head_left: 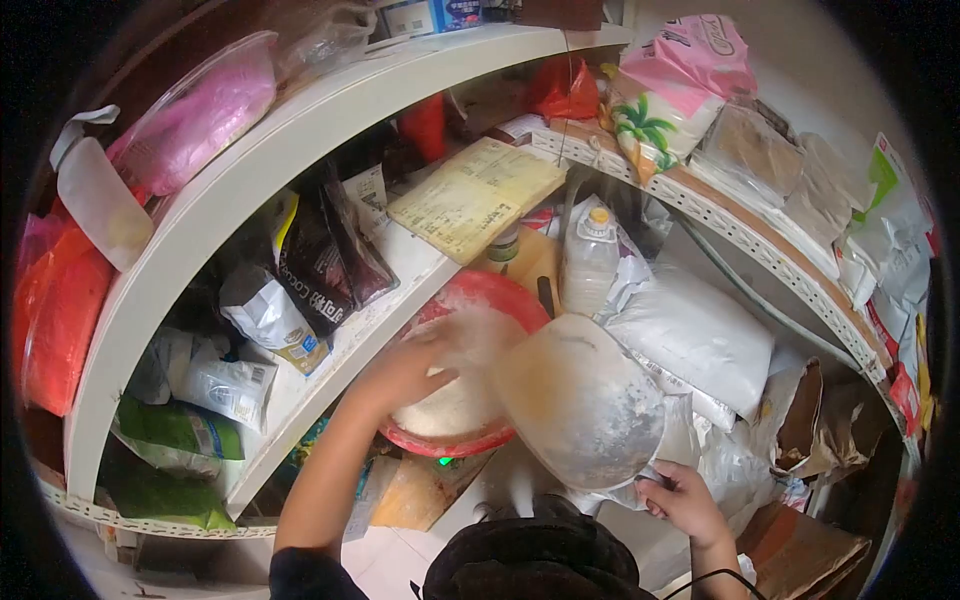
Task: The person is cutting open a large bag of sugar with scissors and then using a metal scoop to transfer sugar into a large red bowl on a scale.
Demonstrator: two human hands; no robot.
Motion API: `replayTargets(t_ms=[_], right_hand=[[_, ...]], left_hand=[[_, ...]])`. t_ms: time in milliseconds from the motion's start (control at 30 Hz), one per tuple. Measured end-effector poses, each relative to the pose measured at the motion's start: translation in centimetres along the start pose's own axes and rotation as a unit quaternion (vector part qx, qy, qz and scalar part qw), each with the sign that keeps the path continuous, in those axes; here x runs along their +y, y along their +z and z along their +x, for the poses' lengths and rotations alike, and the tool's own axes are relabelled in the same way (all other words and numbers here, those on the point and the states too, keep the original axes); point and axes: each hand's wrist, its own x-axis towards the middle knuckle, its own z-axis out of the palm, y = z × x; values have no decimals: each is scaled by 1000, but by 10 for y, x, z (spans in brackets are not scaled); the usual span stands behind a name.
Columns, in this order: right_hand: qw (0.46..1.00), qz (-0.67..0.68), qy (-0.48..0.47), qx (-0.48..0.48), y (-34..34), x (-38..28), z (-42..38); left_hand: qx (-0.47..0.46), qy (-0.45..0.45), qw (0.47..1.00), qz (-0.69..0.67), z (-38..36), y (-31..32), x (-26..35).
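A red basin (455, 440) holds a mound of pale powder (450, 405). Over its left side reaches my left hand (412, 372), fingers apart and slightly blurred, with nothing visible in them. My right hand (683, 497) is closed around the handle of a large round metal pan (590, 405), smudged with white and brown. The pan is tilted beside the basin and covers part of its right edge. A clear bottle with an orange cap (590, 255) stands behind the pan.
A yellowed card (480, 200) lies on the shelf above the basin. Packets, including a brown cocoa bag (335, 255), fill the left shelf (350, 350). White sacks (690, 330) lie at the right, near open paper bags (800, 420). A pink bag (680, 90) sits on the upper right shelf.
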Motion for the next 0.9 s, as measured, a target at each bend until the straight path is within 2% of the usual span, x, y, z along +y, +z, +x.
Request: replayTargets(t_ms=[100,167,300,400,500,600,700,800,900], right_hand=[[999,28,12,26,-6,6,-10],[998,38,28,41,-10,14,-14],[996,42,43,67,-13,29,-16],[995,60,45,66,-11,32,-17],[996,63,33,51,-9,35,-17],[997,60,36,41,-5,36,-18],[998,41,33,27,-1,35,-20],[999,27,33,14,3,31,-21],[1000,8,24,2,7,28,-21]], left_hand=[[27,-54,997,57,-29,38,-39],[32,-51,998,12,-38,71,-75],[83,-73,986,-126,-34,81,-76],[114,-70,981,-143,-22,91,-82],[73,-36,986,-145,-11,95,-85],[62,-2,998,-5,-5,104,-79],[14,-6,993,114,1,102,-69],[-142,-79,975,154,11,65,-40],[-45,-89,988,120,17,41,-16]])
